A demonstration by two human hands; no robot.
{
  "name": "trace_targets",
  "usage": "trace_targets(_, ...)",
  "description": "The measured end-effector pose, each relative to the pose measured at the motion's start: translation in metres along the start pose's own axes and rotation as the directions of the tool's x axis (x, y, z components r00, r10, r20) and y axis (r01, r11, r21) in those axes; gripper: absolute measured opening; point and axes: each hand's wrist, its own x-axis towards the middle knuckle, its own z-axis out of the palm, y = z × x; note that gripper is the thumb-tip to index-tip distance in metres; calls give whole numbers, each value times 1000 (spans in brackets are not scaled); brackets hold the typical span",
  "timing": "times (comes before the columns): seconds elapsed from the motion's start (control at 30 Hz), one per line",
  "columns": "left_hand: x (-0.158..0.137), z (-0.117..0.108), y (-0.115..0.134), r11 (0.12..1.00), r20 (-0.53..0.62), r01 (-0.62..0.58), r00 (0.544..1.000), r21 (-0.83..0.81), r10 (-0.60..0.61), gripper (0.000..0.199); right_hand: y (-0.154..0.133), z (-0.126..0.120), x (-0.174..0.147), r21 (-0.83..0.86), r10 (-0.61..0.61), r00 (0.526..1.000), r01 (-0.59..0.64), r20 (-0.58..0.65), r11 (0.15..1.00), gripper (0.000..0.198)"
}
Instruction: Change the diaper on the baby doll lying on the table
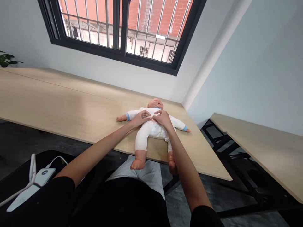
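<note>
A baby doll lies on its back on the wooden table, arms spread and feet hanging over the near edge. It wears a white top with blue cuffs, white leggings and what looks like a diaper. Over the doll's belly, my left hand has thumb and fingertips closed at the front of the top. My right hand pinches close beside it, also at the top's front. The fingers partly hide the fabric between them.
The light wooden table runs along the wall beneath a barred window. Another table stands at the right across a gap. A white power bank with a cable lies at lower left; a plant shows at far left.
</note>
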Motion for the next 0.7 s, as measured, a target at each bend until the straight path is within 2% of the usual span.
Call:
trace_targets(0.17,-1,-1,0,991,-24,-41,999,126,45,26,7,1,4,-7,64,998,-64,-12,998,33)
trace_targets(0.3,-2,-3,1,977,-8,-64,998,203,67,21,10,1,7,-20,55,997,-56,-61,998,33)
trace_targets(0.43,-3,-4,4,968,10,-84,996,238,84,19,10,2,6,-59,-54,989,46,-137,997,40)
trace_targets(0.57,-4,-3,5,968,19,-97,995,232,95,19,9,3,6,-96,-235,950,219,-207,971,42)
trace_targets(0.63,-4,-3,3,969,20,-101,995,225,99,20,9,3,7,-124,-284,938,264,-196,957,36)
trace_targets(0.7,-4,-2,2,970,13,-98,995,222,98,22,10,4,6,-202,-276,951,246,-139,948,27)
